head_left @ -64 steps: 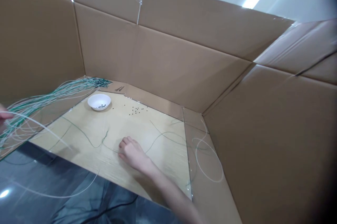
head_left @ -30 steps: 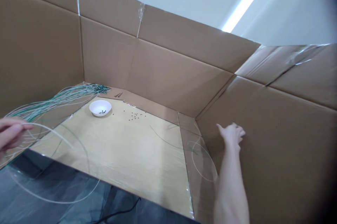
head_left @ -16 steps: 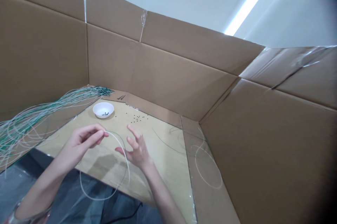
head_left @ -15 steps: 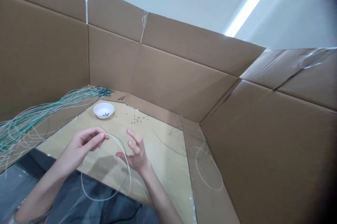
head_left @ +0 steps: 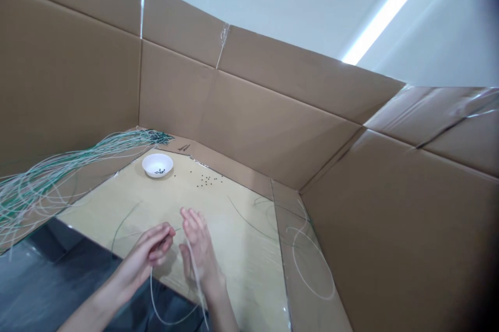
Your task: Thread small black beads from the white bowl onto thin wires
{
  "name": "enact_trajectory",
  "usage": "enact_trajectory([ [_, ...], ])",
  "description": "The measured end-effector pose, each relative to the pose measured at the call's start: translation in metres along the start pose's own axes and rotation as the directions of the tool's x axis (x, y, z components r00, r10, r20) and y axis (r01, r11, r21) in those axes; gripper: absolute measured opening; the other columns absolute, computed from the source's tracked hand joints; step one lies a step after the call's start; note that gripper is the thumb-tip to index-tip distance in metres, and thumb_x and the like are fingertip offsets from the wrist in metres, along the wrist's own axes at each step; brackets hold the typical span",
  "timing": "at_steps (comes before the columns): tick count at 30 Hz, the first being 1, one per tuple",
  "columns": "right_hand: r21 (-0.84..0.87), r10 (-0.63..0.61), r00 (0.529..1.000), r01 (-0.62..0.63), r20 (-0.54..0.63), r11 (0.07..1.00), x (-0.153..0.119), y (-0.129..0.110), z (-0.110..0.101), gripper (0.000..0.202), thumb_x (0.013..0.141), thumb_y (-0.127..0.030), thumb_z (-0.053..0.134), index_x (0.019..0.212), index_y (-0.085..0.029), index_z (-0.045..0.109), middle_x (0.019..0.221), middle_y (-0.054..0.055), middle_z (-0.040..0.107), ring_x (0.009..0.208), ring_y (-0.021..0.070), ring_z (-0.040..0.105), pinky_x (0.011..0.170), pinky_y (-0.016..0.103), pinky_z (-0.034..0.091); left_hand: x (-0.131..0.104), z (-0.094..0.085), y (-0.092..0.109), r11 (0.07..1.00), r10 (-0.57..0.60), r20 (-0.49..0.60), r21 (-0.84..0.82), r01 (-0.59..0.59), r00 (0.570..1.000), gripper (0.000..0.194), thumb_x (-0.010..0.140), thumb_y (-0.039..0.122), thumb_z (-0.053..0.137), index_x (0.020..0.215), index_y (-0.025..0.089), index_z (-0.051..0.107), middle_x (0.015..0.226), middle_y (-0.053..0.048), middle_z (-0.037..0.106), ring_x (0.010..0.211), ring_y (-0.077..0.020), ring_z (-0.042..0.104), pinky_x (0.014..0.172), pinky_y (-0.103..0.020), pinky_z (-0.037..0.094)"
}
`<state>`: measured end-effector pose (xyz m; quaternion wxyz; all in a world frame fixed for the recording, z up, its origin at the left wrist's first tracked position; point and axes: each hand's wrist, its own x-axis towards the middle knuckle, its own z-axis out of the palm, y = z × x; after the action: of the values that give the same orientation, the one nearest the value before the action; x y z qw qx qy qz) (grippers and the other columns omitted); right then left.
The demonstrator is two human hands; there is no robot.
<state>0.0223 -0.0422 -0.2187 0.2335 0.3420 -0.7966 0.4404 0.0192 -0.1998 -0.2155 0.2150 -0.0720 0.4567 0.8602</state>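
Note:
My left hand (head_left: 154,249) is pinched closed on a thin wire, low over the near part of the board. A short dark tip pokes out past its fingertips towards the right. From this hand a loop of white wire (head_left: 156,311) hangs below the board's edge. To the left, a thin green strand (head_left: 119,228) curves over the board. My right hand (head_left: 201,251) is just right of it, fingers stretched upward and thumb apart. White wire passes across its palm side; whether it touches the skin I cannot tell.
A white bowl (head_left: 157,166) with small dark beads stands at the back left of the pale board (head_left: 249,269). More beads (head_left: 206,181) lie scattered beside it. Bundled green and white wires (head_left: 78,158) lie left. Loose wire (head_left: 294,264) curls at right, near the cardboard wall (head_left: 390,228).
My left hand has moved right and nearer to me, with the wire. My right hand's fingers have straightened and the hand has lowered slightly. The white loop has swung to the right and hangs lower.

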Motion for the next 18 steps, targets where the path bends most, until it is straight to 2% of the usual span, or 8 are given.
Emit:
enact_trajectory([
  [2,0.086,0.048,0.999,-0.048,0.002,0.995,-0.002,-0.007,0.005,0.026,0.093,-0.036,0.041,0.111,-0.027,0.057,0.12,0.006,0.064,0.122,0.0217,0.051,0.109,0.05,0.03,0.001,-0.002,-0.007,1.0,-0.015,-0.005,0.024,0.015,1.0,0.047,0.052,0.051,0.082,0.075,0.015,0.063,0.061,0.005,0.049,0.043,-0.0001,0.026,0.042,-0.013,0.026],
  [4,0.211,0.142,0.988,-0.125,-0.064,0.97,-0.005,-0.016,0.01,0.032,0.095,-0.043,0.032,0.089,-0.024,0.057,0.089,0.005,0.068,0.097,0.0204,0.062,0.101,0.048,0.038,0.002,-0.005,-0.016,0.997,-0.04,0.015,0.066,0.039,0.999,0.047,0.055,0.054,0.08,0.075,0.015,0.061,0.061,0.005,0.049,0.043,-0.0007,0.026,0.042,-0.014,0.024],
  [6,0.362,0.289,0.947,-0.222,-0.142,0.905,-0.007,-0.025,0.013,0.041,0.097,-0.045,0.019,0.077,-0.023,0.046,0.064,0.0,0.054,0.068,0.016,0.058,0.081,0.04,0.047,0.003,-0.011,-0.026,0.991,-0.075,0.058,0.115,0.068,0.995,0.046,0.058,0.055,0.078,0.07,0.014,0.06,0.056,0.004,0.046,0.042,-0.0016,0.025,0.041,-0.015,0.018],
  [8,0.51,0.437,0.887,-0.309,-0.151,0.803,-0.005,-0.032,0.013,0.041,0.098,-0.045,0.013,0.071,-0.023,0.035,0.055,-0.006,0.034,0.049,0.0115,0.04,0.058,0.028,0.042,0.004,-0.019,-0.032,0.973,-0.073,0.127,0.228,0.043,0.989,0.046,0.065,0.057,0.072,0.067,0.013,0.059,0.053,0.003,0.047,0.042,-0.0035,0.028,0.041,-0.017,0.018],
  [10,0.626,0.537,0.84,-0.381,-0.073,0.68,-0.002,-0.036,0.009,0.04,0.098,-0.047,0.017,0.068,-0.023,0.028,0.053,-0.008,0.022,0.044,0.0092,0.023,0.046,0.023,0.027,0.004,-0.028,-0.031,0.904,-0.039,0.23,0.423,-0.064,0.972,0.044,0.075,0.057,0.063,0.07,0.013,0.063,0.061,-0.002,0.056,0.051,-0.0092,0.046,0.047,-0.019,0.033],
  [12,0.699,0.581,0.81,-0.46,0.079,0.547,0.003,-0.039,0.006,0.041,0.096,-0.05,0.026,0.066,-0.023,0.028,0.05,-0.01,0.018,0.042,0.0077,0.015,0.043,0.022,0.018,0.001,-0.034,-0.02,0.765,0.026,0.309,0.606,-0.218,0.951,0.038,0.083,0.052,0.056,0.084,0.016,0.068,0.088,-0.007,0.066,0.083,-0.0181,0.06,0.074,-0.025,0.047],
  [15,0.734,0.561,0.759,-0.581,0.331,0.352,0.008,-0.042,0.006,0.044,0.09,-0.057,0.04,0.064,-0.022,0.032,0.045,-0.012,0.016,0.039,0.0056,0.011,0.04,0.021,0.012,-0.006,-0.03,0.009,0.61,0.191,0.298,0.71,-0.351,0.935,0.032,0.085,0.045,0.055,0.106,0.023,0.067,0.123,-0.008,0.059,0.122,-0.0245,0.047,0.106,-0.036,0.033],
  [18,0.732,0.516,0.712,-0.646,0.476,0.216,0.007,-0.045,0.013,0.048,0.083,-0.064,0.047,0.063,-0.023,0.03,0.043,-0.013,0.015,0.037,0.0044,0.009,0.038,0.02,0.011,-0.012,-0.011,0.035,0.576,0.288,0.318,0.696,-0.429,0.903,0.031,0.085,0.042,0.054,0.105,0.022,0.068,0.12,-0.008,0.061,0.121,-0.0244,0.048,0.105,-0.035,0.036],
])
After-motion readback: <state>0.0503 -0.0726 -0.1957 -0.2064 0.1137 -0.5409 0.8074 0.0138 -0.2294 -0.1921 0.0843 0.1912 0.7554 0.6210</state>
